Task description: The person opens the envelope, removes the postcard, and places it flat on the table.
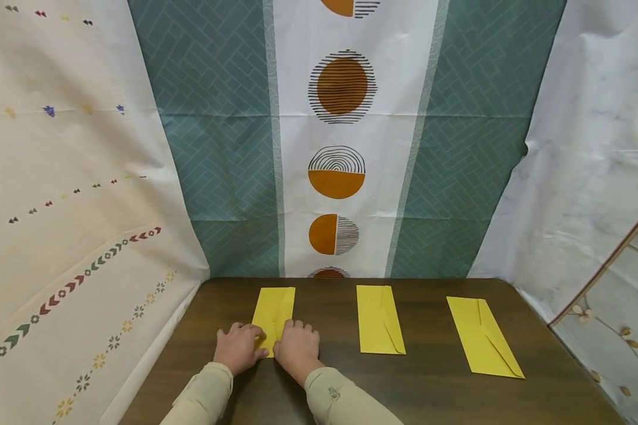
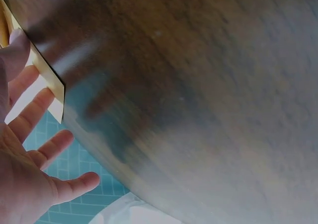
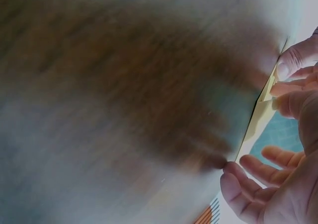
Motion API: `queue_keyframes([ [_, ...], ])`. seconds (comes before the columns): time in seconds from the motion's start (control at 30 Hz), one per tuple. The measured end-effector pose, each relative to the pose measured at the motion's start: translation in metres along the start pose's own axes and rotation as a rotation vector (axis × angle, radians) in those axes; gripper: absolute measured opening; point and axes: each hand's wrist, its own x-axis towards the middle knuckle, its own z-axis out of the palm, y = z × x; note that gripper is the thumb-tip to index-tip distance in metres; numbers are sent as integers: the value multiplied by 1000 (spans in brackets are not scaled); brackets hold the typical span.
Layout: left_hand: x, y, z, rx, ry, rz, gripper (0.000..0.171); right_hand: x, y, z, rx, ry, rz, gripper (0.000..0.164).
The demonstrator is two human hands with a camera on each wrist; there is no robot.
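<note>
A yellow envelope (image 1: 276, 307) lies flap side up at the left of the dark wooden table, with both hands at its near part. My left hand (image 1: 239, 347) touches its left edge; in the left wrist view the fingers (image 2: 35, 113) are spread, two of them against the paper (image 2: 55, 92). On the right edge rests my right hand (image 1: 299, 349), its thumb at the near part of the envelope (image 3: 256, 119) and its fingers (image 3: 258, 172) loosely extended in the right wrist view. The fingers partly hide the flap.
A second yellow envelope (image 1: 377, 324) lies near the table's middle, and a third (image 1: 481, 336) lies slanted at the right. Behind the brown table (image 1: 430, 389) hangs a green and white patterned cloth (image 1: 223, 147). Pale cloths flank both sides.
</note>
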Motion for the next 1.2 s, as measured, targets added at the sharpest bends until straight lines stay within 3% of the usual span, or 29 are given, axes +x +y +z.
queue_keyframes([
  [0.9, -1, 1, -1, 2, 3, 8, 32, 2, 15, 2, 133, 56, -28, 30],
  [1.03, -1, 1, -4, 10, -7, 5, 32, 4, 27, 2, 159, 68, -78, 40],
  [1.2, 0, 1, 0, 12, -9, 7, 32, 4, 46, 2, 106, 81, -165, 52],
])
